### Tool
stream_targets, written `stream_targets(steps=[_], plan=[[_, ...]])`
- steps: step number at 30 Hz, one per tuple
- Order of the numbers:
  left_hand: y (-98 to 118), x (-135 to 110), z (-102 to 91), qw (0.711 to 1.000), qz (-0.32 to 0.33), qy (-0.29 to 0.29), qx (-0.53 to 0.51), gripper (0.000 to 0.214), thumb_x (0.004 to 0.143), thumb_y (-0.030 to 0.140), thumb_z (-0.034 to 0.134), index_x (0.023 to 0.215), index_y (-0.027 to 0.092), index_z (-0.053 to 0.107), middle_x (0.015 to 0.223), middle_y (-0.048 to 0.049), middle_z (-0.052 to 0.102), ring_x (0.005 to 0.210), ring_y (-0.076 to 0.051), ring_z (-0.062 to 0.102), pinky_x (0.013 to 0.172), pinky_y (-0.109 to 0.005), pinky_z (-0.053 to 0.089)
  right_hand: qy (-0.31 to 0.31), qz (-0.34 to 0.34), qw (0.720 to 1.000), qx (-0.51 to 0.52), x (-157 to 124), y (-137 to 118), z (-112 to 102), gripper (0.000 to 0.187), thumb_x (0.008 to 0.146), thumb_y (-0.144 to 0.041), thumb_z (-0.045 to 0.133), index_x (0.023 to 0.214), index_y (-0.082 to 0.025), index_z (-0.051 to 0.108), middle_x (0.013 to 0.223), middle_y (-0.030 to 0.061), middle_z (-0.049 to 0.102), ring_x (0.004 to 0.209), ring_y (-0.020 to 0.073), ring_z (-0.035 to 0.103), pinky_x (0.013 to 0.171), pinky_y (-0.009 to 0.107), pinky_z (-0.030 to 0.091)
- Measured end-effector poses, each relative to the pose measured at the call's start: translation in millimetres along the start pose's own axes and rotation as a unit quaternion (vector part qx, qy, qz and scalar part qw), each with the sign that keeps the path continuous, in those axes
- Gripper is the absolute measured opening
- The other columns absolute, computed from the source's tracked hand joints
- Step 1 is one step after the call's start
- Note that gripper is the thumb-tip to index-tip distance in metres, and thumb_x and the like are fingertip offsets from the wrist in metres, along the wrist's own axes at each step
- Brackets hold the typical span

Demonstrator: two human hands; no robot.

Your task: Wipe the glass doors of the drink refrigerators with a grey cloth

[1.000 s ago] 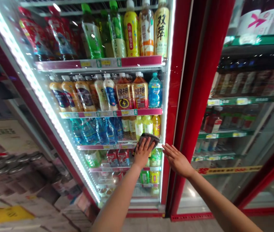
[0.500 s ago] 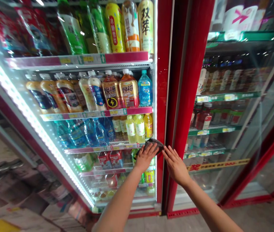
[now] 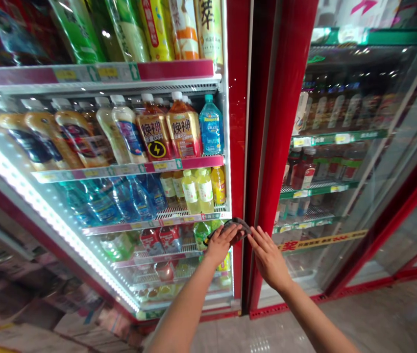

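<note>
Head view: the left hand (image 3: 221, 244) lies palm-down with its fingers stretched over a grey cloth (image 3: 243, 224), keeping hold of it, while the right hand (image 3: 270, 260) is empty, its fingers straight and its fingertips right by the cloth's end; whether they touch I cannot tell. A second ago the cloth was in front of the bottles and the shelf lip (image 3: 134, 227); since then it has slid right and a little down, so that its far end now overlaps the red cooler frame (image 3: 238, 127). The right hand has gone along with it, and now lies over the next red door frame (image 3: 289, 117). To my eye, that brings the work off the drinks front and up to the cooler's edge. Just above the cloth stand pale yellow-green bottles (image 3: 205, 191) and an orange drink bottle (image 3: 218, 185); farther up is a blue bottle (image 3: 211, 127). Beyond, to the right, green-edged shelves (image 3: 358, 135) show dimly behind glass.
</note>
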State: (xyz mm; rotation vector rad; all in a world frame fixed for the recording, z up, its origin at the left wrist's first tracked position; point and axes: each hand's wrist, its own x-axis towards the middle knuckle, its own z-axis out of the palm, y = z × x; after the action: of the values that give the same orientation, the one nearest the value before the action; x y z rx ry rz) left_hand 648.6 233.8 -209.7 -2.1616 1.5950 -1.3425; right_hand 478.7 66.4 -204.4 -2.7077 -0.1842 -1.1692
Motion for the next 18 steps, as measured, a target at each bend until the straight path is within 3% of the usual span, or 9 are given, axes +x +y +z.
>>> stream_targets(steps=[3, 7, 9, 13, 15, 18], plan=[[-6, 12, -0.2, 1.000, -0.009, -0.006, -0.013, 0.069, 0.090, 0.016, 0.058, 0.153, 0.039, 0.043, 0.170, 0.0101, 0.021, 0.160, -0.013, 0.001, 0.131, -0.043, 0.005, -0.006, -0.004, 1.000, 0.012, -6, 3, -4, 0.078, 0.092, -0.003, 0.039, 0.163, -0.027, 0.020, 0.163, 0.0084, 0.038, 0.155, 0.0257, 0.025, 0.118, 0.054, 0.043], [-7, 40, 1.1, 0.994, -0.092, -0.026, -0.046, 0.074, 0.093, 0.016, 0.054, 0.159, 0.038, 0.031, 0.170, 0.0038, 0.023, 0.160, -0.019, 0.008, 0.130, -0.050, 0.011, -0.005, -0.008, 1.000, 0.022, -8, 4, -5, 0.079, 0.091, -0.003, 0.039, 0.163, -0.028, 0.020, 0.164, 0.0079, 0.037, 0.155, 0.0260, 0.026, 0.118, 0.054, 0.043], [0, 32, 4.6, 0.996, -0.070, -0.023, -0.042, 0.075, 0.091, 0.015, 0.055, 0.159, 0.038, 0.032, 0.170, 0.0045, 0.022, 0.160, -0.018, 0.007, 0.130, -0.050, 0.010, -0.009, -0.011, 1.000, 0.024, -10, 3, -3, 0.080, 0.090, -0.002, 0.039, 0.163, -0.028, 0.020, 0.164, 0.0074, 0.038, 0.155, 0.0259, 0.026, 0.118, 0.054, 0.044], [15, -16, 12.0, 0.999, 0.030, -0.013, -0.023, 0.077, 0.081, 0.012, 0.061, 0.151, 0.041, 0.046, 0.168, 0.0137, 0.025, 0.159, -0.011, -0.001, 0.131, -0.039, 0.009, -0.022, -0.015, 0.999, 0.017, -18, 0, 0, 0.081, 0.088, 0.000, 0.039, 0.163, -0.027, 0.023, 0.163, 0.0065, 0.039, 0.155, 0.0249, 0.026, 0.117, 0.052, 0.046], [14, -29, 13.5, 0.999, 0.038, -0.011, -0.024, 0.075, 0.080, 0.011, 0.061, 0.148, 0.041, 0.050, 0.167, 0.0171, 0.025, 0.159, -0.008, -0.003, 0.131, -0.036, 0.006, -0.027, -0.024, 0.999, 0.012, -23, 1, -1, 0.079, 0.089, 0.000, 0.039, 0.162, -0.027, 0.025, 0.162, 0.0062, 0.041, 0.154, 0.0245, 0.028, 0.116, 0.051, 0.047], [5, -23, 13.7, 1.000, 0.007, -0.010, -0.020, 0.071, 0.087, 0.012, 0.057, 0.152, 0.040, 0.044, 0.169, 0.0135, 0.023, 0.159, -0.011, 0.000, 0.131, -0.042, 0.001, -0.025, -0.032, 0.999, 0.015, -27, 5, -4, 0.075, 0.092, -0.002, 0.039, 0.162, -0.028, 0.027, 0.160, 0.0065, 0.044, 0.153, 0.0245, 0.031, 0.115, 0.051, 0.048]])
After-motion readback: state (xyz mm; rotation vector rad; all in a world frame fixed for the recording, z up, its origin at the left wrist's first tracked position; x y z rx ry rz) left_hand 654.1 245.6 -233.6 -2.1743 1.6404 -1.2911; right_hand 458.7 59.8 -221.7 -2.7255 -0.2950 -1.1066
